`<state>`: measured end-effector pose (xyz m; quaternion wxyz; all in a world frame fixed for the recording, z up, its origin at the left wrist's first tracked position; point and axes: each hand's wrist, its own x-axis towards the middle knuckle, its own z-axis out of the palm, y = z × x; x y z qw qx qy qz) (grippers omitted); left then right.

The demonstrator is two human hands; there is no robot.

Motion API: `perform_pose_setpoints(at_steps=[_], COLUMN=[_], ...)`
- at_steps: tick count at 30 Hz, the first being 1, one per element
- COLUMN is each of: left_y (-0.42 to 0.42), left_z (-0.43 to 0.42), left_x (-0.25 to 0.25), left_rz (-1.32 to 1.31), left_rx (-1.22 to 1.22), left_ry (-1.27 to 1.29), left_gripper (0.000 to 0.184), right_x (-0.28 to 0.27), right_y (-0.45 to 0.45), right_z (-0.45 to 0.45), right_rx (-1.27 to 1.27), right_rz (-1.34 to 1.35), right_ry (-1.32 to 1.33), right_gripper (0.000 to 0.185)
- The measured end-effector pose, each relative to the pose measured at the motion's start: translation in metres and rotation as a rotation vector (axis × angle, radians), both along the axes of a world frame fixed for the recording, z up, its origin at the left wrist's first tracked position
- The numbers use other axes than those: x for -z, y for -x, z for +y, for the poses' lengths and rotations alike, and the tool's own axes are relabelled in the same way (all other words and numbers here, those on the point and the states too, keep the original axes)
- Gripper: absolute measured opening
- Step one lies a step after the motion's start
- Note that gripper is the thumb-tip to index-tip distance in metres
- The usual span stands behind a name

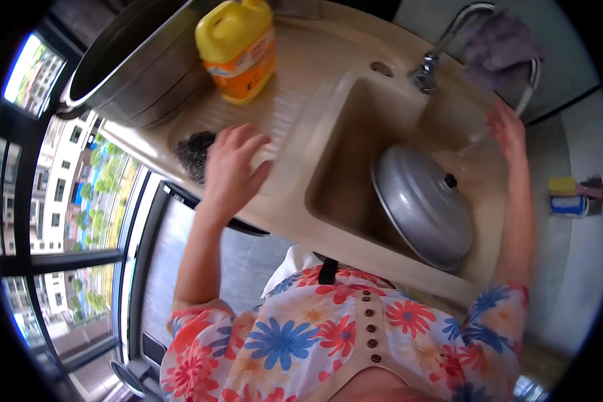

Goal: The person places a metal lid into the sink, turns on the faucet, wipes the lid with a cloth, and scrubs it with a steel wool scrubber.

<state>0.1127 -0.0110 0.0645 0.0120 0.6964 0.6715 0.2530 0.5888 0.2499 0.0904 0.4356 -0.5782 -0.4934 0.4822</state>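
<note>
My left hand (233,164) reaches over the sink's ribbed drainboard with its fingers apart, holding nothing that I can see. A dark steel wool scrubber (193,155) lies right beside it, partly hidden behind the hand. My right hand (507,130) is open at the sink's far right side, near a white hose (528,97) and below a purple cloth (501,48); its fingers are slightly blurred. A domed grey metal lid (422,204) with a black knob leans tilted in the basin of the beige sink (301,181).
A yellow detergent jug (238,50) with an orange label stands on the drainboard. Next to it is a large metal pot (144,80). The chrome faucet (425,72) rises behind the basin. A yellow sponge and blue item (568,194) sit at right. Windows line the left.
</note>
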Motion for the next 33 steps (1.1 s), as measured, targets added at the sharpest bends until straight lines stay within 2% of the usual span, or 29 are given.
perform_pose_setpoints(at_steps=[2,4,5,8,12,16,21,24,28,31,33], left_y=[0.027,0.050,0.060,0.062,0.025,-0.032,-0.105,-0.118,-0.092,-0.065,-0.048], left_z=[-0.020,-0.031,-0.030,-0.020,0.011,0.056,0.109,0.122,0.129,0.136,0.141], left_x=[0.000,0.014,0.024,0.031,0.027,0.014,0.016,0.022,0.005,-0.005,0.009], left_rz=[0.167,0.202,0.114,0.112,-0.091,-0.313,-0.311,-0.214,-0.243,-0.064,-0.002], left_rx=[-0.145,-0.207,-0.191,-0.177,0.040,0.256,0.489,0.525,0.323,0.218,0.186], left_ry=[0.193,0.351,0.363,0.163,0.019,0.069,0.007,-0.109,-0.326,-0.516,-0.518], left_gripper=[0.054,0.063,0.061,0.043,0.032,0.030,0.030,0.029,0.029,0.029,0.031], right_x=[0.009,0.007,0.007,0.004,0.000,0.005,0.007,-0.007,-0.062,-0.103,-0.135], right_y=[-0.001,0.008,0.009,0.014,0.017,0.005,-0.007,-0.016,-0.010,0.011,0.025], right_z=[-0.001,-0.003,-0.004,-0.004,-0.021,-0.040,-0.063,-0.060,-0.041,-0.015,0.002], right_rx=[-0.020,0.004,-0.001,-0.039,0.019,0.022,0.019,0.064,0.154,0.177,0.029], right_rz=[0.044,0.077,0.094,0.134,0.123,0.193,0.179,0.147,-0.016,-0.179,-0.128], right_ry=[-0.052,-0.058,-0.074,-0.105,-0.061,-0.039,-0.034,-0.099,-0.230,-0.455,-0.438], right_gripper=[0.034,0.034,0.034,0.034,0.033,0.035,0.034,0.035,0.039,0.042,0.066])
